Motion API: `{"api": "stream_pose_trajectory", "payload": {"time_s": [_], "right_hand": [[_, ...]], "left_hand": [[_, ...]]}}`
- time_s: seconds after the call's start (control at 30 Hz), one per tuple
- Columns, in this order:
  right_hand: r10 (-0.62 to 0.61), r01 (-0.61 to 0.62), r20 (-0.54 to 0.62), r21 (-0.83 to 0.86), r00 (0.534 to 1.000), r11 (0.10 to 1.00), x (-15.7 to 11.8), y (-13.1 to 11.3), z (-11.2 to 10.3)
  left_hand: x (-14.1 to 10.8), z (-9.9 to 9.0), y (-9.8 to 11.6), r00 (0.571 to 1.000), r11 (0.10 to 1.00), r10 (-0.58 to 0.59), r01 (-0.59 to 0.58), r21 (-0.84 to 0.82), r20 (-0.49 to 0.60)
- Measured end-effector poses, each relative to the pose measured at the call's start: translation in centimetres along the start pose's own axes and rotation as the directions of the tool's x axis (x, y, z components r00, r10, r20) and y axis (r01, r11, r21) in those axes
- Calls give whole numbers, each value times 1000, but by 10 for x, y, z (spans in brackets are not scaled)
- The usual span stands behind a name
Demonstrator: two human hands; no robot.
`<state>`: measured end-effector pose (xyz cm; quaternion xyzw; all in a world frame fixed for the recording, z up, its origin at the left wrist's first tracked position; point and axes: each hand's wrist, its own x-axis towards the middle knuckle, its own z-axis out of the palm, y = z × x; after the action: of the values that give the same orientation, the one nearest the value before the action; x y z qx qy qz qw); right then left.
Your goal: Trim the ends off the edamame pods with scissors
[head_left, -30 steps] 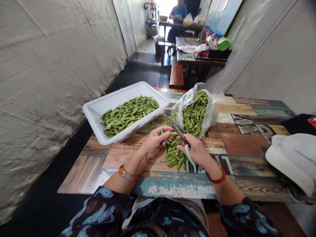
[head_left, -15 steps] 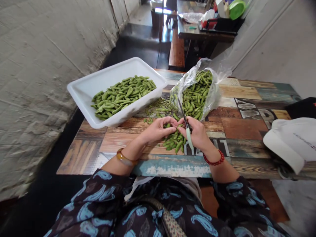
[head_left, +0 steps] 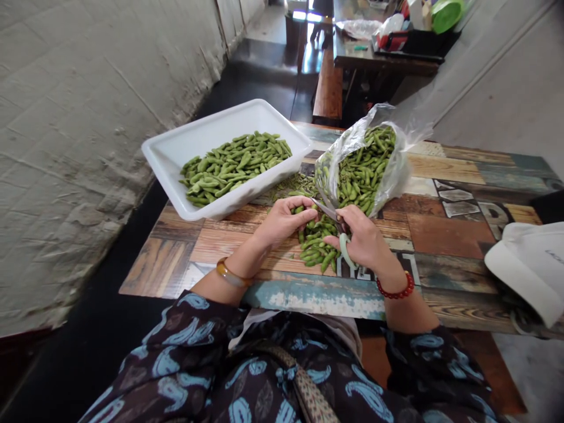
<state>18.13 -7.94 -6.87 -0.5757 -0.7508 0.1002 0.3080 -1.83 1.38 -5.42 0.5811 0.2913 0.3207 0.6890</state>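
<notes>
My left hand (head_left: pixel 288 222) pinches a green pod, its fingertips close to the scissor blades. My right hand (head_left: pixel 362 235) holds scissors (head_left: pixel 345 247) with pale green handles, the blades slightly apart and pointing up and left toward the left fingertips. Beneath and between both hands lies a small pile of green pods (head_left: pixel 321 245) on the wooden table. Just beyond them, a clear plastic bag (head_left: pixel 399 170) lies open with many pods inside. A white tub (head_left: pixel 171 200) at the left holds a wide layer of pods.
Small trimmings (head_left: pixel 293 185) lie between tub and bag. A white cap (head_left: pixel 526 264) rests at the table's right edge. Farther back stand a bench (head_left: pixel 328 88) and another table (head_left: pixel 359 57) carrying a black tray and a green bowl. Walls flank both sides.
The scissors have turned in my right hand, their blades now slanting left toward the left fingertips. My hands have moved slightly apart. The whole view has shifted, so things appear farther right.
</notes>
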Motion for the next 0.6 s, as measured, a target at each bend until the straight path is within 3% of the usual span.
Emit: {"api": "stream_pose_trajectory", "payload": {"time_s": [0.2, 0.37, 0.6], "right_hand": [[24, -23, 47, -24, 999, 999, 0, -4, -3], [32, -28, 83, -46, 996, 999, 1, -7, -4], [18, -13, 100, -57, 995, 998, 0, -7, -3]], "left_hand": [[-1, 0, -1, 998, 994, 47, -44, 95, -39], [2, -1, -5, 988, 972, 152, -153, 180, 17], [3, -2, -7, 989, 968, 143, -149, 199, 48]]}}
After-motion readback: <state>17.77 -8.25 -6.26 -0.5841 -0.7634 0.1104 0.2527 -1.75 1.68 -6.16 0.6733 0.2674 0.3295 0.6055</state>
